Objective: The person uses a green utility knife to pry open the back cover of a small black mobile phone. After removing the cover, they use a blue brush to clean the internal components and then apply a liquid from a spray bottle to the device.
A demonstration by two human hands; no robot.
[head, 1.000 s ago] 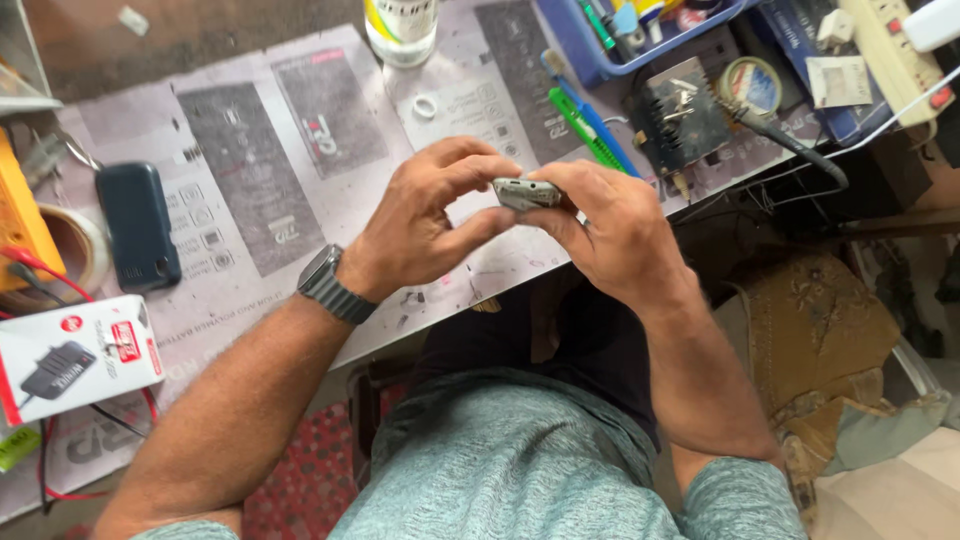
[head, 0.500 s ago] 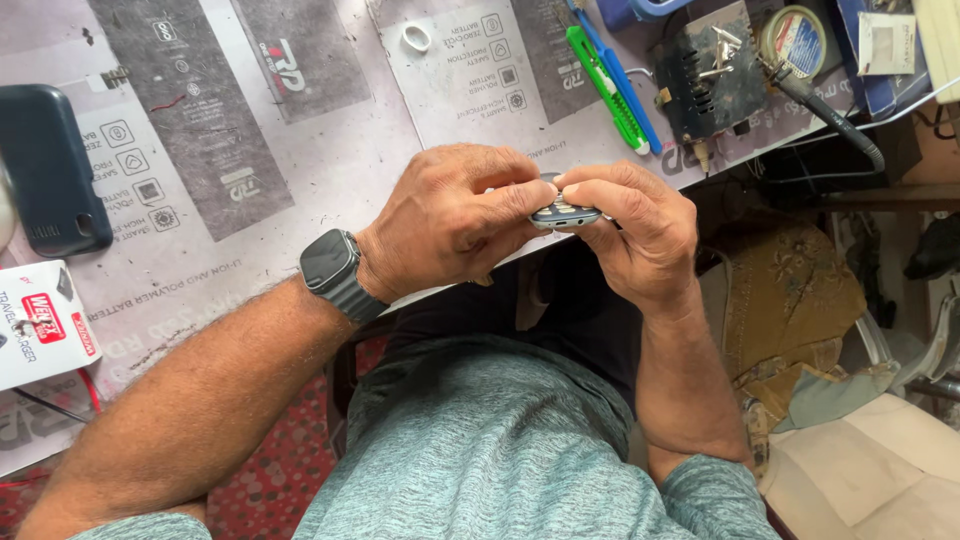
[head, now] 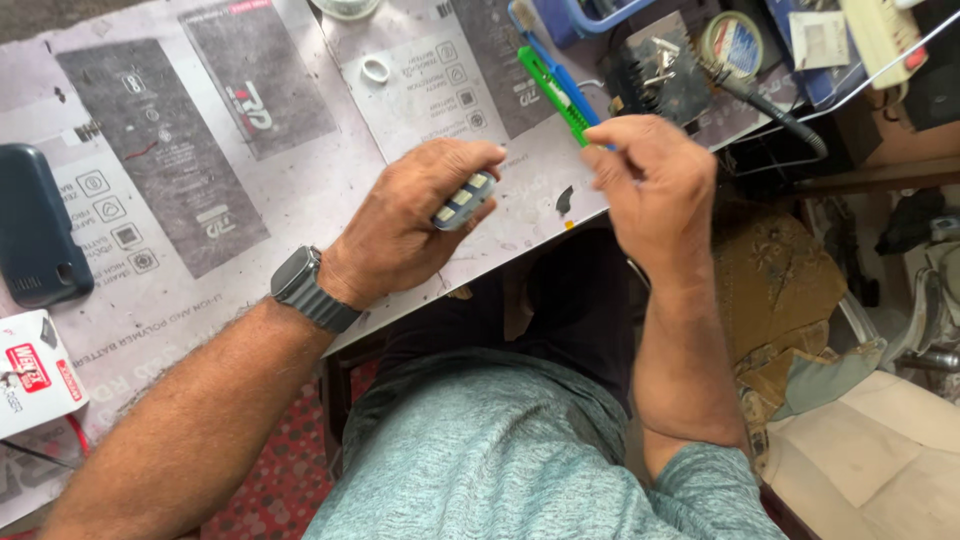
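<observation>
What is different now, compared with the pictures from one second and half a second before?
The right hand has let go of the small grey device and moved away to the right, fingers pinched; whether it holds anything cannot be told. The left hand alone now grips the device, its light buttons showing. Before, both hands held it together. The green cutter, dark phone and printed table sheets lie as before.

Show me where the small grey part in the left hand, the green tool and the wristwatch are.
small grey part (head: 463, 200), head view, on its face with pale squares.
green tool (head: 553, 95), head view, middle of its handle.
wristwatch (head: 296, 275), head view, on its dark case.
</observation>
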